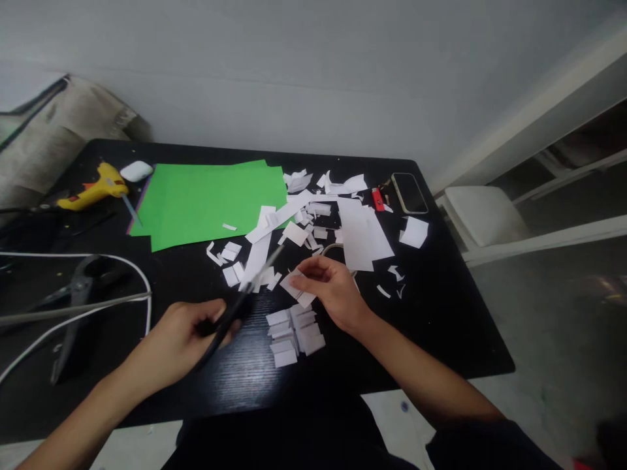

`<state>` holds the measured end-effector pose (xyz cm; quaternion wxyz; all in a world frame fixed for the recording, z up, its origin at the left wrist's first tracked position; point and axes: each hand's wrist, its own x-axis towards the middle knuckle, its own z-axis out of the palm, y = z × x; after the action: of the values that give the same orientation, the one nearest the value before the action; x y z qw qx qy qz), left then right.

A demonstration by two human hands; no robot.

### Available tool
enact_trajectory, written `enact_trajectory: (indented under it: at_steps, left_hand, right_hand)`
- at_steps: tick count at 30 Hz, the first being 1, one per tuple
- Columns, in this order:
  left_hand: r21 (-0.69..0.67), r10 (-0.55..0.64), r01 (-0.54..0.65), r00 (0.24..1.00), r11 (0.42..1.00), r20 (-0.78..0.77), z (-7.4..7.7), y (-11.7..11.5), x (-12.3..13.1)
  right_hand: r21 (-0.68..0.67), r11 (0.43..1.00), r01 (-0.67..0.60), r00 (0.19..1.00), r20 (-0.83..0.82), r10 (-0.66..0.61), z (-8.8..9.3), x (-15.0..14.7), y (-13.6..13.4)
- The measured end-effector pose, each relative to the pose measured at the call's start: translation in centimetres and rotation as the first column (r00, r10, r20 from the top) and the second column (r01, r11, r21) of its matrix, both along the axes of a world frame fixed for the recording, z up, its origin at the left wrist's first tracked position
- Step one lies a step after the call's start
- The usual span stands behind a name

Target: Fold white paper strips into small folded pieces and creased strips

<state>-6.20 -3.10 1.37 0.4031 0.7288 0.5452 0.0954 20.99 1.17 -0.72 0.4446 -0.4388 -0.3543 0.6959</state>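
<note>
My left hand point(196, 333) is closed around the black handles of a pair of scissors point(238, 298), whose blurred metal blades point up and to the right. Between the thumb and fingers of my right hand point(333, 290) is a small square piece of white paper point(298, 289). The scissors' blades are apart from that piece. Just below it lies a neat cluster of folded white paper pieces point(294, 334) on the black table point(235, 385). Loose paper scraps and long paper strips point(279, 219) are scattered beyond both hands.
Green sheets point(210, 202) cover the back left, near a yellow glue gun point(95, 187) and a white case point(136, 171). Pliers point(78, 307) and white cables point(148, 287) lie left. Wider white paper strips point(356, 235), a red lighter point(377, 199) and a phone point(410, 194) sit right.
</note>
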Motion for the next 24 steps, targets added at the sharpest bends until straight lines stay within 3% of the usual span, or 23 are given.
enact_trajectory:
  at_steps: [4, 7, 11, 18, 24]
  left_hand:
    - [0.094, 0.184, -0.170, 0.968, 0.981, -0.169, 0.6, 0.7, -0.8]
    - [0.267, 0.240, -0.173, 0.939, 0.948, -0.245, 1.0, 1.2, -1.2]
    - [0.472, 0.273, -0.123, 0.926, 0.873, -0.263, 0.1, 1.3, -1.9]
    - [0.528, 0.290, -0.053, 0.880, 0.847, -0.377, -1.3, 1.1, -3.0]
    - [0.434, 0.315, -0.086, 0.813, 0.897, -0.490, -0.8, 1.4, -3.2]
  right_hand:
    - [0.001, 1.000, 0.009, 1.000, -0.001, -0.009, -0.1, 0.1, 0.1]
    - [-0.017, 1.000, 0.011, 1.000, 0.005, -0.011, 0.0, 0.1, 0.1]
    - [-0.047, 0.999, -0.014, 1.000, 0.005, 0.015, 0.5, 0.1, 0.2]
    - [-0.007, 1.000, -0.013, 0.997, 0.072, 0.014, 0.8, 0.2, 0.1]
    - [0.061, 0.998, -0.031, 0.996, 0.091, 0.025, 0.6, 0.1, 0.1]
